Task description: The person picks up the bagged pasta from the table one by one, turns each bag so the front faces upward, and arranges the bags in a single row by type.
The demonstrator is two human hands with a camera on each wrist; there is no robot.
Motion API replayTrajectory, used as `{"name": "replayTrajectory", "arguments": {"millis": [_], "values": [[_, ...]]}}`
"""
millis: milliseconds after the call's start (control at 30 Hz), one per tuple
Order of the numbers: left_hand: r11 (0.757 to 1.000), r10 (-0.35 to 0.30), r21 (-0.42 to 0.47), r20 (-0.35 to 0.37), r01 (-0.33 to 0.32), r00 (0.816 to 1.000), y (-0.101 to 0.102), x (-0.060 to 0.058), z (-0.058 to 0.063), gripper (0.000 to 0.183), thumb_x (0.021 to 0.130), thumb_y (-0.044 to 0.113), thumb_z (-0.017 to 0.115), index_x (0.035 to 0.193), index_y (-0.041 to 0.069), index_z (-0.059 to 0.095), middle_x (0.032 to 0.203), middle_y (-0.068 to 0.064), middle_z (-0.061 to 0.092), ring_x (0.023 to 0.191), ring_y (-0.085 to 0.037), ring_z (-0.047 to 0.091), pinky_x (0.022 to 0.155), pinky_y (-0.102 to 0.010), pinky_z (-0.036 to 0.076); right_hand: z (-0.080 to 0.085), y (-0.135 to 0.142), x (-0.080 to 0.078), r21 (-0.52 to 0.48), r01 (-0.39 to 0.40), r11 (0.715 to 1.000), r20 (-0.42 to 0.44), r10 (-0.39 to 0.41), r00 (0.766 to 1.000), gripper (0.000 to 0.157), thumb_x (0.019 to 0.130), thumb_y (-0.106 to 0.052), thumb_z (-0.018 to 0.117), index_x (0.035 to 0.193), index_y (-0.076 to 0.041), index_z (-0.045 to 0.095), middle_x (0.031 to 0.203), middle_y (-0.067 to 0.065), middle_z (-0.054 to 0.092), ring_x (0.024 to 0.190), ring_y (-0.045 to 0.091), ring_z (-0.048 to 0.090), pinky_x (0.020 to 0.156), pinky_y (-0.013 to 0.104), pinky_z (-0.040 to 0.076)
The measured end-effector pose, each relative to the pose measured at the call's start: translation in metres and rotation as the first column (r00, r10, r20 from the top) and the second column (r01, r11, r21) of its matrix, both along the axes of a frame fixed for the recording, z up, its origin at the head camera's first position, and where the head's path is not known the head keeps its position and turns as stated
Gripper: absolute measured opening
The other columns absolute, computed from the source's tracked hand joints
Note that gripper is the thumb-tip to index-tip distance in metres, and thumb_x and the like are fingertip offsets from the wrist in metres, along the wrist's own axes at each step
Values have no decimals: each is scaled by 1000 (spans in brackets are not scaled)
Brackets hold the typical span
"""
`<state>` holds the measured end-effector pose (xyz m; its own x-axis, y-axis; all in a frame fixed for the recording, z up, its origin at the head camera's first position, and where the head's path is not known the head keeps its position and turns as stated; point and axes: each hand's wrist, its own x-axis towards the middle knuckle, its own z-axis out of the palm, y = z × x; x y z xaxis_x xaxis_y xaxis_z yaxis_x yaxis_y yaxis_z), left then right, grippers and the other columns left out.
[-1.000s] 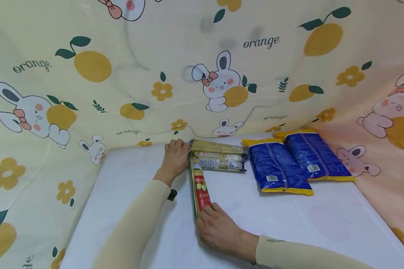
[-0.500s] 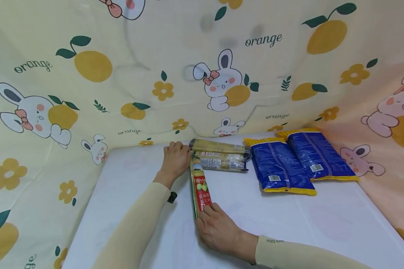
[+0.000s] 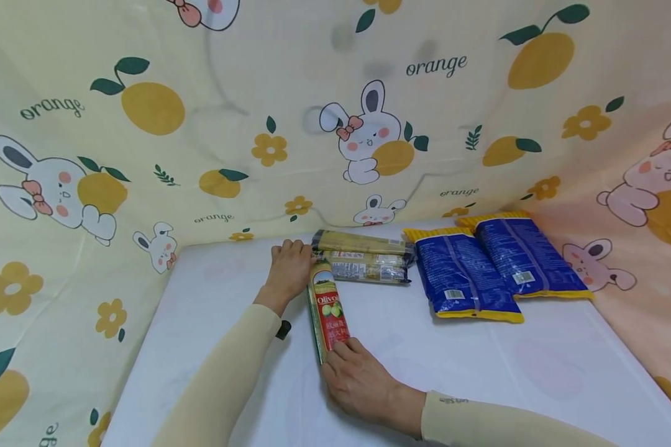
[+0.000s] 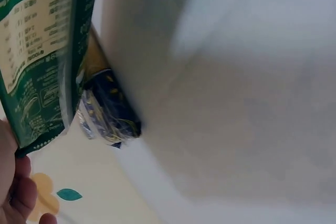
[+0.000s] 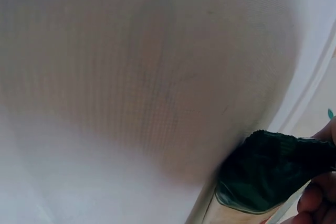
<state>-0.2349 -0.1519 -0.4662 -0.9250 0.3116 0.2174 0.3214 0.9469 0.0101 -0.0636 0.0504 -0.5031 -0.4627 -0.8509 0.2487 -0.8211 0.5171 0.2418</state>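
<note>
A long spaghetti pack (image 3: 330, 304) with a red front label, printed olives and green edges runs between both hands in the head view. My left hand (image 3: 287, 273) pinches its far end, and my right hand (image 3: 363, 382) grips the near end. In the left wrist view the pack's green back (image 4: 39, 66) with a pale printed panel faces the camera, its corner at the left fingers (image 4: 23, 195). The right wrist view catches the dark green crimped end (image 5: 268, 169) against the right fingers (image 5: 317, 203).
Behind the held pack lie two more long clear-wrapped pasta packs, a rear one (image 3: 363, 242) and a front one (image 3: 363, 267). Two blue bags with yellow ends, a nearer one (image 3: 464, 276) and a farther one (image 3: 528, 257), overlap at right. A printed cloth (image 3: 291, 93) rises behind the white table (image 3: 453, 379).
The held spaghetti pack has shifted slightly left and turned its red front more upward, so more of the label shows. Both hands keep hold of its ends; the other packs stay put.
</note>
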Motion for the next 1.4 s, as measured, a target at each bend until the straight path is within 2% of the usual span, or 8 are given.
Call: {"name": "replayTrajectory", "arguments": {"millis": [267,433,633,833,933,1033,1167,1400], "values": [[1000,-2,-15,0,2,1000,-10,-1,-9,25,111,23,54,122,3,64,115,-13,61,108,-33,51,94,-53,41,-2,-6,-1,-5,-19,1000,17,19,1000,18,100,-35,63,99,-17,58,94,-2,62,95,19,54,90,37,47],[1000,-12,-22,36,13,999,-19,0,-16,21,111,17,52,122,3,62,116,-15,58,109,-34,48,95,-53,42,-3,-11,2,-7,-28,1000,30,28,999,31,99,-49,62,98,-18,58,92,-3,60,95,19,54,91,37,46],[999,-4,-51,80,8,997,-31,3,-21,12,109,10,50,113,3,59,111,-13,55,106,-33,45,94,-53,42,-4,-15,3,-4,-43,999,116,44,992,45,102,-67,53,97,-23,59,96,-5,62,95,16,53,92,35,44],[994,62,-95,120,-51,991,-38,7,-24,12,110,8,49,109,3,60,111,-15,57,107,-35,46,93,-55,43,-4,-13,-1,-18,-84,996,172,86,981,37,109,-56,47,104,-23,63,103,-6,66,102,14,57,98,36,47],[995,83,-66,140,-75,987,-36,11,-28,13,108,11,54,115,3,61,116,-16,59,110,-36,49,94,-55,44,-3,-7,-6,-44,-58,997,178,65,982,23,108,-44,57,108,-22,64,105,-6,66,105,15,58,99,39,49],[996,83,-42,163,-77,983,-29,17,-29,26,106,18,61,126,2,62,124,-17,60,117,-36,51,98,-56,47,-2,2,-13,-72,7,997,163,4,987,21,105,-42,64,109,-21,64,107,-5,65,106,16,58,98,40,49],[996,81,-44,220,-74,972,-15,31,-24,45,105,28,65,140,1,60,136,-18,60,127,-36,51,105,-56,47,-3,10,-22,-95,75,993,142,-61,988,35,103,-51,63,113,-18,66,112,-2,66,107,18,59,99,42,49],[998,35,-51,287,-21,957,2,53,-16,54,105,34,63,147,1,55,148,-18,57,136,-38,50,108,-57,48,-11,10,-30,-108,163,981,123,-150,981,63,97,-68,61,125,-12,68,120,1,68,109,20,60,94,42,51]]}}
